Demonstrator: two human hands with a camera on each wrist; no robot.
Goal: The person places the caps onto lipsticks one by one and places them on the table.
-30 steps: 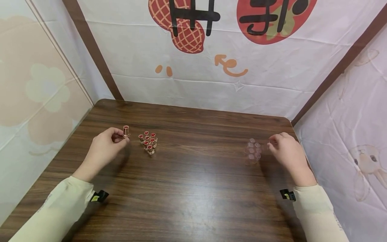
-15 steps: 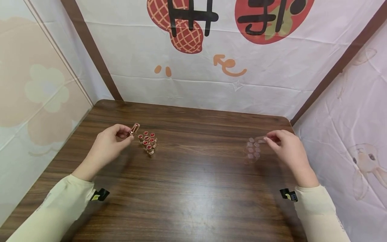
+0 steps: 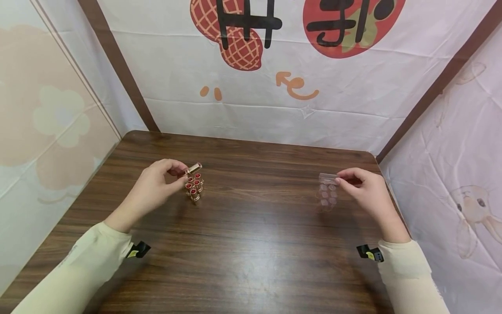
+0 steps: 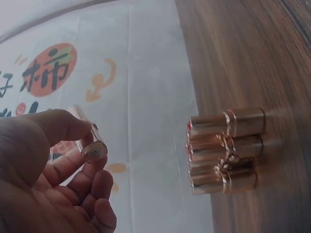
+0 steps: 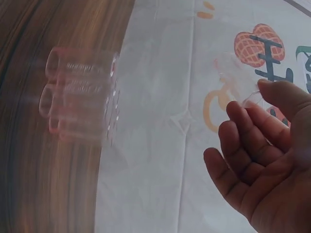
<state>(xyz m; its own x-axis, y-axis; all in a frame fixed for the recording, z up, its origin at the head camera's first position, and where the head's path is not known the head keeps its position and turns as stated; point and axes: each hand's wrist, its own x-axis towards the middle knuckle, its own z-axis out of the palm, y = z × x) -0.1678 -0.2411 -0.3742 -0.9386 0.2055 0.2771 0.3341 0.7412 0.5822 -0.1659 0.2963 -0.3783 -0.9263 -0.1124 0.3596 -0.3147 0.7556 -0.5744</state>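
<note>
My left hand pinches a gold lipstick tube between thumb and fingers. The tube tilts to the right, overlapping the back of a cluster of gold lipstick tubes with red tops, which stand upright on the table. Its round base faces the left wrist camera. At the right, my right hand pinches one end of a clear lipstick cap, lying nearly level over the back of a group of clear caps. In the right wrist view, the grouped caps stand close together.
The dark wooden table has a wide stretch between the two groups. A white printed cloth hangs behind the table's far edge, and more cloth borders the right side.
My left hand has moved right toward the standing tubes, and its tube has tipped from upright to slanting. My right hand has shifted slightly left, bringing its cap over the other caps.
</note>
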